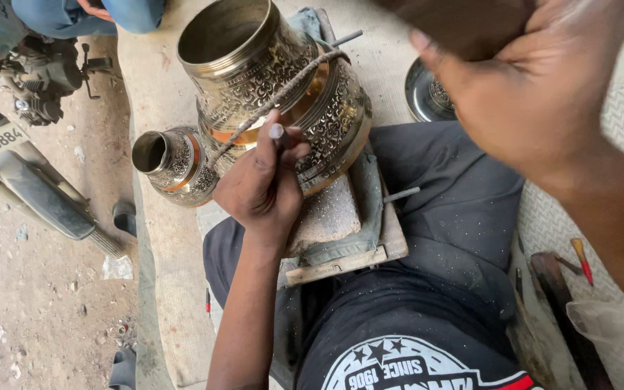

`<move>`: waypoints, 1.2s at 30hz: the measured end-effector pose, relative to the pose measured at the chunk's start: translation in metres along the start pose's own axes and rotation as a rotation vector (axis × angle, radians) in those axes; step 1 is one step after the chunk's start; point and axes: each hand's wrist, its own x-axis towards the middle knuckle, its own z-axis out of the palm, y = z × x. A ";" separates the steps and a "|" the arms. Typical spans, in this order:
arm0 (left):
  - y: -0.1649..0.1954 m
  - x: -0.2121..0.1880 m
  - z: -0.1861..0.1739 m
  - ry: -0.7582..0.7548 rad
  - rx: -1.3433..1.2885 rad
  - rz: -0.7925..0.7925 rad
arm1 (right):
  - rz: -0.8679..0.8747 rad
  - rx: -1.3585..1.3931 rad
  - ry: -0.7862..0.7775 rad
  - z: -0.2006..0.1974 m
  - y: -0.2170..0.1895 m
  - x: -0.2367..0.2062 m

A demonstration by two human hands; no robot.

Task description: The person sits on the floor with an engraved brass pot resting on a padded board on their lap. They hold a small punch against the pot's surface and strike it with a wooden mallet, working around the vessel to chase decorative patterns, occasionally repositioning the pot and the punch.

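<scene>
fingers of the left hand (261, 189) pinch a chisel (280, 135) against the engraved brass pot (283, 87) on a padded board (348, 238); right hand (536, 94) raised at 1 o'clock, grip unclear; dusty ground (45, 303) at 8.

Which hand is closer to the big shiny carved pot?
Left. The left hand rests against the big engraved brass pot, holding a thin tool to it. The right hand is raised off to the pot's right, apart from it.

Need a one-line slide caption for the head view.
Left hand steadies a thin metal punch against a large engraved brass pot; right hand is raised.
</scene>
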 end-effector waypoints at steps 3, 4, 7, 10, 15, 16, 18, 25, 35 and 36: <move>0.000 -0.003 0.000 0.006 0.081 0.019 | -0.152 0.022 -0.072 0.005 -0.001 -0.001; 0.000 -0.003 0.000 0.005 0.115 0.029 | -0.212 -0.193 -0.110 0.005 0.000 -0.002; -0.001 -0.004 0.001 0.051 0.044 0.027 | -0.168 -0.228 -0.163 0.003 0.012 -0.004; -0.001 -0.005 0.002 0.065 0.058 0.021 | -0.211 -0.035 -0.141 0.008 0.018 -0.009; 0.003 -0.005 -0.001 0.062 0.103 -0.015 | -0.312 -0.256 -0.051 0.008 0.019 -0.014; 0.004 -0.005 -0.001 0.054 0.083 -0.041 | -0.257 -0.257 -0.107 0.008 0.018 -0.014; 0.006 -0.004 -0.001 0.067 0.122 -0.028 | -0.242 -0.241 -0.117 0.008 0.016 -0.014; 0.006 -0.004 -0.003 0.058 0.102 -0.029 | -0.312 -0.217 -0.046 0.007 0.012 -0.013; 0.005 -0.003 -0.007 0.051 0.066 -0.038 | -0.242 -0.098 -0.104 0.005 -0.022 0.001; 0.004 -0.003 -0.007 0.053 0.109 -0.035 | -0.245 -0.117 -0.095 0.006 -0.024 0.002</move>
